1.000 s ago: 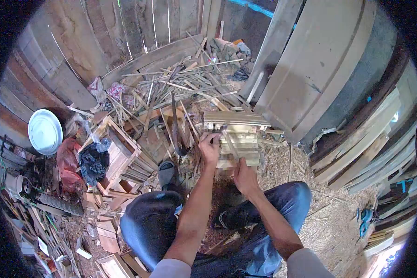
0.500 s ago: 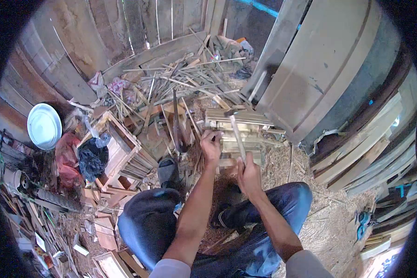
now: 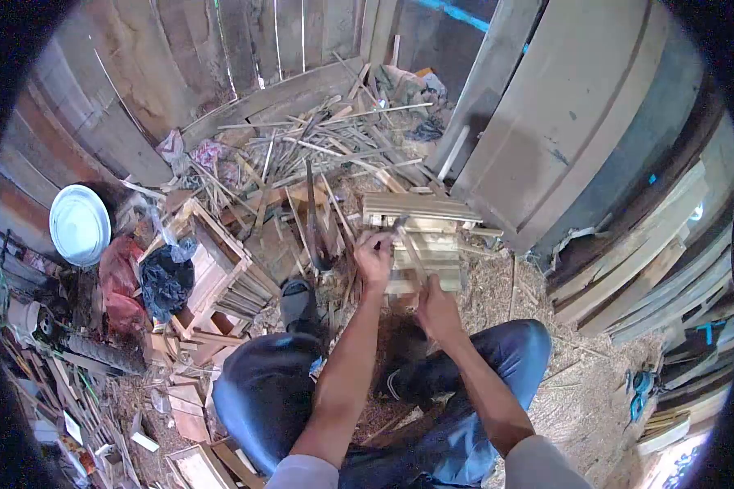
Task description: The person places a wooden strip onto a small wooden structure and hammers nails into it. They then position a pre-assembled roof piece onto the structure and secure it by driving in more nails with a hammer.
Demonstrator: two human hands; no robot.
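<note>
My right hand (image 3: 439, 311) is wrapped round the pale wooden handle of a hammer (image 3: 413, 255). The hammer's dark head is low, close beside the fingertips of my left hand (image 3: 373, 259). Those left fingers are pinched together at the left edge of a slatted wooden piece (image 3: 424, 259); whatever they hold is too small to make out. The slatted piece lies between my feet and the scrap pile, its light slats running crosswise, with a grooved strip along its far side.
Thin wood scraps (image 3: 334, 143) heap against the plank wall. On the left are a wooden crate (image 3: 216, 265) with a black plastic bag (image 3: 165, 284), and a white basin (image 3: 80, 225). Boards (image 3: 628, 265) are stacked on the right. Sawdust (image 3: 538, 391) covers the floor.
The hammer has swung down and to the left, its head now nearer my left fingertips. My right hand has dropped slightly, while the left has barely moved.
</note>
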